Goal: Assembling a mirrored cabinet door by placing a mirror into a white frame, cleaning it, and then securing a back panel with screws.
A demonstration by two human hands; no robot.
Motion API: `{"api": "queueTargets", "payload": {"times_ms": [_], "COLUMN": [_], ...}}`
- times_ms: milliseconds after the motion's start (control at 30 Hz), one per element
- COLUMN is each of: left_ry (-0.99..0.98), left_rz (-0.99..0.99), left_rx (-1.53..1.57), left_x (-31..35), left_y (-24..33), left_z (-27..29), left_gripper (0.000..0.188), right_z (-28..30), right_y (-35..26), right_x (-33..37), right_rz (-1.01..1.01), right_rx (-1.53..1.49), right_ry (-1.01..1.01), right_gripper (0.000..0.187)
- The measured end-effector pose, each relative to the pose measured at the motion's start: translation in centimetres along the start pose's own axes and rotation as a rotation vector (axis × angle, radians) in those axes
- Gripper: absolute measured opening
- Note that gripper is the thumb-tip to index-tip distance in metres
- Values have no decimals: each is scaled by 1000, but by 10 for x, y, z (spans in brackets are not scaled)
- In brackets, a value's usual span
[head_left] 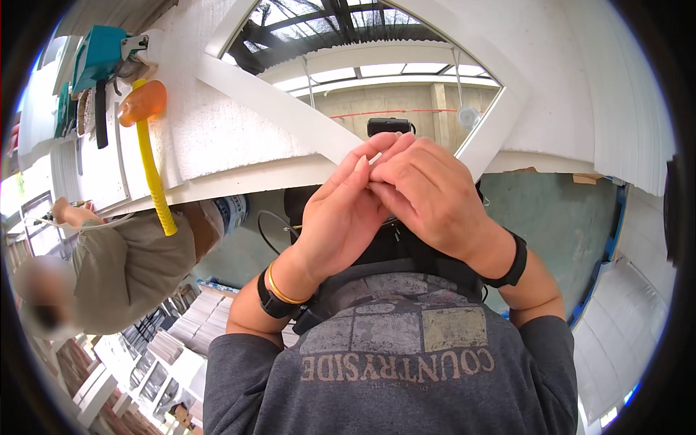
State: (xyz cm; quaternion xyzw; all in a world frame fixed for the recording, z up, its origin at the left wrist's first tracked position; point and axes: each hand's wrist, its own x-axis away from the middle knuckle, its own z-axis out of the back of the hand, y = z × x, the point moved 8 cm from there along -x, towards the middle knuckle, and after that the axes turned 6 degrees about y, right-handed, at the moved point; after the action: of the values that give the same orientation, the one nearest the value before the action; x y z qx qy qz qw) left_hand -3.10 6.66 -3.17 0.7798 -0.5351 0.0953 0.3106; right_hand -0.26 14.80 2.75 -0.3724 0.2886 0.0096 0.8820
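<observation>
My left hand (339, 209) and my right hand (433, 196) meet in front of my chest, over the near edge of a white-framed mirror (377, 87). The right hand is closed, its thumb and fingers pinched at the left hand's fingertips. The left hand's thumb and fingers are drawn together too, its palm partly turned up. Anything between the fingertips is hidden or too small to make out. The mirror lies cornerwise on a white work surface (254, 148) and reflects a roof and wall. One white frame strip (290, 109) runs just beyond my left hand.
A mallet (148, 159) with an orange head and yellow handle lies at the left table edge. Beyond it sits a teal tool (98, 56). Another person (130, 268) works at the left. Stacked white pieces (206, 319) stand lower left; white sheets (623, 319) are at right.
</observation>
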Motion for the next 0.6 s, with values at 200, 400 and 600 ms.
{"api": "queueTargets", "payload": {"times_ms": [200, 400, 600], "left_ry": [136, 100, 73], "left_rz": [-87, 164, 203], "left_rx": [-368, -761, -775], "left_x": [23, 27, 13], "left_y": [10, -21, -31], "left_z": [18, 51, 61], "left_gripper": [34, 19, 18], "right_z": [4, -27, -38], "right_y": [38, 47, 48], "right_x": [-20, -37, -33], "right_rz": [-83, 55, 137], "right_rx": [-116, -7, 45], "right_ry": [-136, -325, -391], "right_gripper": [10, 6, 6]}}
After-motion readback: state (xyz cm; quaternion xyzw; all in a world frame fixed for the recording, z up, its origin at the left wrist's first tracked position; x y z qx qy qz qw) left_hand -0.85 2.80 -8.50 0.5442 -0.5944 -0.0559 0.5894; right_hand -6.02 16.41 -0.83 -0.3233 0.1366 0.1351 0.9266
